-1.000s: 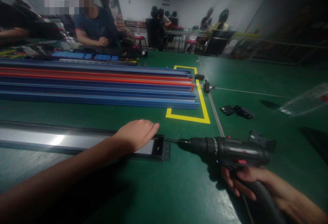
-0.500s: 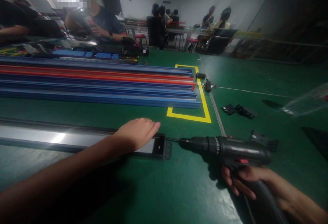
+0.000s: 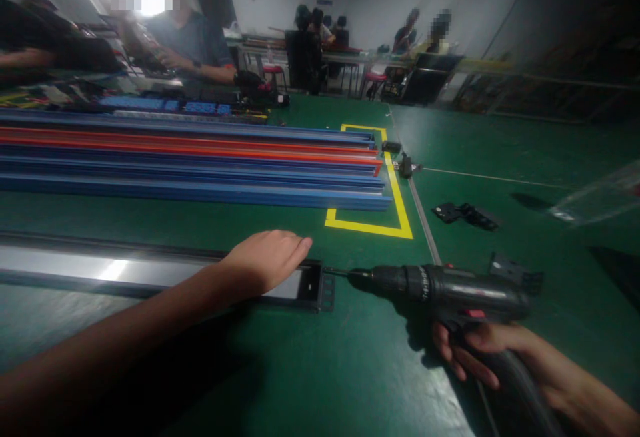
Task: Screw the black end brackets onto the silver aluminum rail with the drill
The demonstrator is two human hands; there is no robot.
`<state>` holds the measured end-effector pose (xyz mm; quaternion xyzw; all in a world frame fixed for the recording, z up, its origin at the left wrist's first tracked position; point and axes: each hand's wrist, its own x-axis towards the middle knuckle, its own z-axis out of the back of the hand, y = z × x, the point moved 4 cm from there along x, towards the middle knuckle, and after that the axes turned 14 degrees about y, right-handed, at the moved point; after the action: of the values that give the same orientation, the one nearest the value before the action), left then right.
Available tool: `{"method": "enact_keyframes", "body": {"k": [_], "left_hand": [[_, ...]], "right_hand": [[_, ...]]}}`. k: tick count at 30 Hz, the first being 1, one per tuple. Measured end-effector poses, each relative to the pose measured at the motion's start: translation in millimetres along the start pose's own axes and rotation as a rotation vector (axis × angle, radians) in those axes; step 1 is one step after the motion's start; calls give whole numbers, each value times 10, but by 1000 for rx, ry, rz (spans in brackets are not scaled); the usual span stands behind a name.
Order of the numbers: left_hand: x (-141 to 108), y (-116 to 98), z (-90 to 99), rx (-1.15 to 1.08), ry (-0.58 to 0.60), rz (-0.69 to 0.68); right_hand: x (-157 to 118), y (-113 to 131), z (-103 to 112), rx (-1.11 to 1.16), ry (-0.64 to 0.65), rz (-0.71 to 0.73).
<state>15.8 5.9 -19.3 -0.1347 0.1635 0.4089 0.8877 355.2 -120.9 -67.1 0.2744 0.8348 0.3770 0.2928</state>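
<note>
rail [image 3: 125, 270]: metal, glossy face, black matt edges | drill [image 3: 450, 288]: black plastic, slight sheen, ribbed chuck | table [image 3: 350, 370]: green mat, smooth, dull sheen | bars [image 3: 200, 164], upper left: blue and red, smooth satin finish | tape [image 3: 395, 204]: yellow, matt | bag [image 3: 595, 197], right edge: clear glossy plastic

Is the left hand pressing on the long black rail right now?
Touching. The head view shows the left hand lying palm-down on the rail near its end, with no gap visible beneath it.
</note>
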Motion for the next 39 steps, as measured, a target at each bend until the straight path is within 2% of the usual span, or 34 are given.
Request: {"method": "enact_keyframes", "body": {"k": [15, 22, 31, 39], "left_hand": [[-12, 3, -27, 141, -17, -44], [-14, 70, -128, 226, -126, -120], [-63, 43, -137, 397, -220, -226], [-50, 63, -157, 409, -240, -237]], "right_hand": [[9, 22, -39, 65, 30, 20], [-4, 57, -68, 87, 12, -7], [16, 46, -62, 65, 18, 6], [-3, 97, -73, -40, 0, -55]]}}
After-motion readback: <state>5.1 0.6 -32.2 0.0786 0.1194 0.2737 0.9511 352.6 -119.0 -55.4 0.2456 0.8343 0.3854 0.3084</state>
